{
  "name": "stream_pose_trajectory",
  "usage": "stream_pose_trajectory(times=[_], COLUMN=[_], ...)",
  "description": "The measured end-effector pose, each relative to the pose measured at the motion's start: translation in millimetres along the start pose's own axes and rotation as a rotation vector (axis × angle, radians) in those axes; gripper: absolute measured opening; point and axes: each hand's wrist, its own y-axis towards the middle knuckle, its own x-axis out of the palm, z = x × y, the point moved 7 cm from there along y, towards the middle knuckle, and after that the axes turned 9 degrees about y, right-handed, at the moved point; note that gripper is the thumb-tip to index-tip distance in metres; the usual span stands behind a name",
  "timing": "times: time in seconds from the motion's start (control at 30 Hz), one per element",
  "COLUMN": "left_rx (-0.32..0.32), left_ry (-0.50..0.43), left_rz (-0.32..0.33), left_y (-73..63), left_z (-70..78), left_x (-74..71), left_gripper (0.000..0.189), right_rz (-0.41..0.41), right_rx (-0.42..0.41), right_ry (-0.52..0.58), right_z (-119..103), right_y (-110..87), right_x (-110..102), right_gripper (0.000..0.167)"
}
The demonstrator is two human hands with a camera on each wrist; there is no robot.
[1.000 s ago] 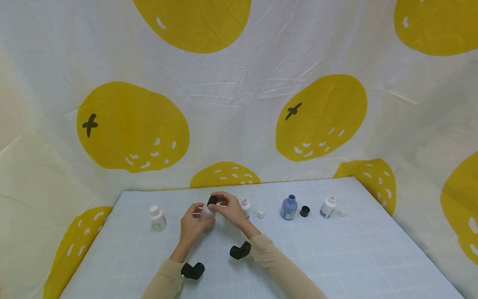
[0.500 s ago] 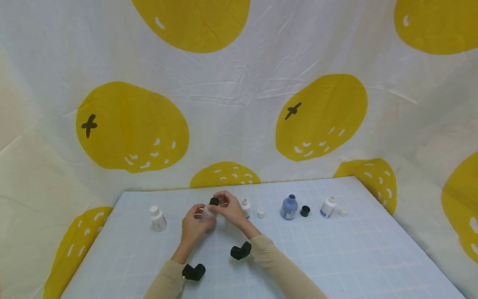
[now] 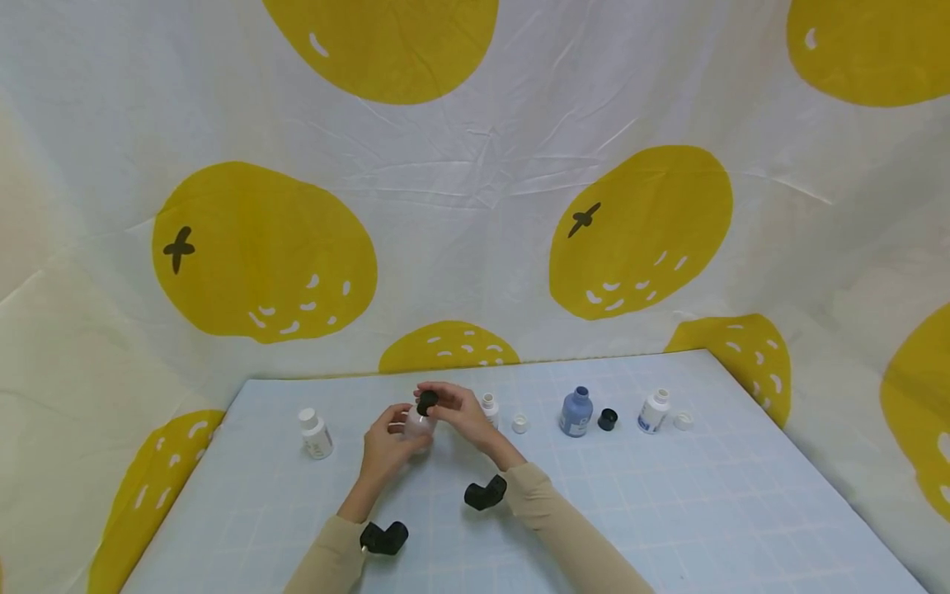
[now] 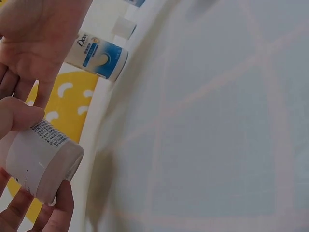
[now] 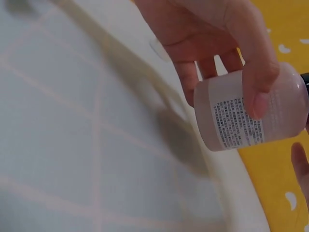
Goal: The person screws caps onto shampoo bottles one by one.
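Observation:
A pinkish see-through bottle [image 3: 418, 424] with a black cap [image 3: 426, 402] is held slightly tilted above the table. My left hand [image 3: 386, 450] grips its body; in the right wrist view the thumb lies across the printed label of the bottle [image 5: 236, 116]. At the top, my right hand [image 3: 463, 415] has its thumb and fingers around the black cap, which sits at the bottle's mouth. The left wrist view shows the bottle's base [image 4: 60, 174] between the left thumb and fingers, the right palm [image 4: 38, 38] above; the cap is hidden there.
Left stands a capped white bottle [image 3: 317, 435]. Rightward, in a row, are an uncapped white bottle [image 3: 490, 407], its white cap [image 3: 519, 423], an uncapped blue bottle [image 3: 576, 414], a black cap [image 3: 608, 419], another uncapped white bottle [image 3: 653, 412] and a white cap [image 3: 684, 421].
The bottle has shifted slightly right in the left hand. My right hand's fingers have shifted around the black cap, and its wrist has moved a little to the right.

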Motion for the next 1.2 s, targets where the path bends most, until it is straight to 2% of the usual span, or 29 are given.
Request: stream_pose_trajectory(times=[0.17,0.4,0.53,0.7,0.97,1.2], left_rx=[0.011,0.03,0.029,0.034,0.051,0.075], left_ry=[-0.008,0.014,0.01,0.006,-0.001,-0.026], left_rz=[0.016,0.065,0.091,0.118,0.144,0.147], left_y=[-1.0,-1.8,-2.6,-3.4,-4.7,-4.9], left_z=[-0.4,-1.2,-3.0,-3.7,-1.6,-0.8], left_x=[-1.2,-2.1,-2.1,-3.0,-3.1,-2.2], left_gripper=[0.053,0.052,0.052,0.052,0.051,0.052], right_rz=[0.011,0.03,0.08,0.141,0.216,0.283], right_rx=[0.023,-0.012,0.009,0.037,0.032,0.026], right_ry=[-0.023,-0.124,-0.188,-0.212,-0.243,-0.241], right_z=[0.0,-28.1,-29.8,-29.3,-29.8,-1.8], right_y=[-0.7,-7.3,-8.7,-9.7,-10.4,-3.0], right_x=[-0.9,8.7,8.2,7.6,8.2,-3.0], right_gripper=[0.04,0.038,0.038,0.038,0.036,0.035])
